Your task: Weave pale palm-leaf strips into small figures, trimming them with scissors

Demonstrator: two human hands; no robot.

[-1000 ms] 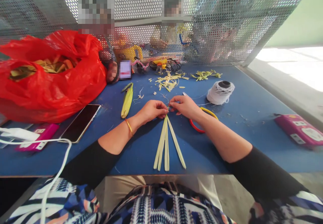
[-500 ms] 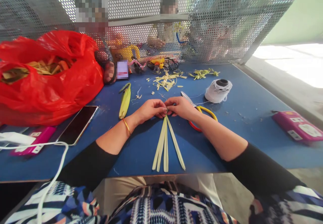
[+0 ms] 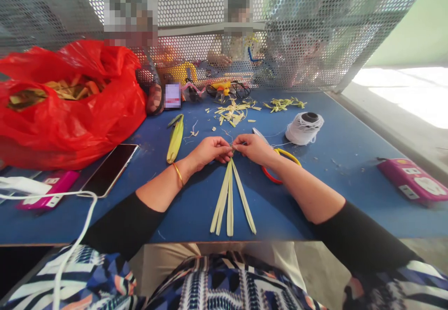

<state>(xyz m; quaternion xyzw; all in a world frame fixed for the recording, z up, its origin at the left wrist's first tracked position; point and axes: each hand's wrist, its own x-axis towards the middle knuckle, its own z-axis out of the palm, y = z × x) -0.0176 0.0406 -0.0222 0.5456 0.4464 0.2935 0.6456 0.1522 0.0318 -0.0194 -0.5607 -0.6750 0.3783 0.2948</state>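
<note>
Leaf strips [image 3: 231,196], three or four of them as far as can be counted, are lying fanned on the blue table [image 3: 350,161], their far ends gathered to one point and their near ends reaching almost to the table's front edge. The left hand [image 3: 210,150] and the right hand [image 3: 254,148] are meeting at that gathered point, each pinching it between closed fingertips, so both grips are shut tight on the bunch. One pair of scissors [image 3: 280,161] with red and yellow handles is lying just beside and partly under the right wrist. One spool of white thread [image 3: 304,127] is standing farther off to the right. One folded green leaf [image 3: 176,137] is lying to the left, apart from the hands. One red bag [image 3: 66,105] is crowding the left side, with one phone [image 3: 110,169] beside it. Two pink boxes are sitting at opposite edges, one left [image 3: 49,189] and one right [image 3: 413,182]. Bare table is showing between the right forearm and the right-hand box.
</note>
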